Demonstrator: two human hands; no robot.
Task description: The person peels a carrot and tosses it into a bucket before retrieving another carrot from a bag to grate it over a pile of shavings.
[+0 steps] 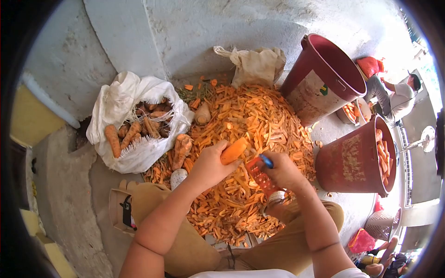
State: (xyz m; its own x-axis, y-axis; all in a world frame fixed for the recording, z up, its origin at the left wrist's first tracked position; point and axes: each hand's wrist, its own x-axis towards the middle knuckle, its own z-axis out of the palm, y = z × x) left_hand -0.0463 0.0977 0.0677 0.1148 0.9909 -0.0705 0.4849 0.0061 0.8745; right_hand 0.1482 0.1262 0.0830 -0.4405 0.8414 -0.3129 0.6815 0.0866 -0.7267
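Note:
My left hand is closed around a peeled carrot, whose smooth orange end points up and right. In my right hand is a peeler with a blue end and a flat, orange-red body with holes. The peeler is just right of the carrot, with a small gap between them. Beneath both hands spreads a large heap of orange carrot peelings. Two large unpeeled carrots, one upper and one lower, lie at the heap's left edge.
A white sack of unpeeled carrots stands at left. To the right are a tall dark-red bin and a red bin holding peeled carrots. A pale sack leans by the wall. Another person sits far right.

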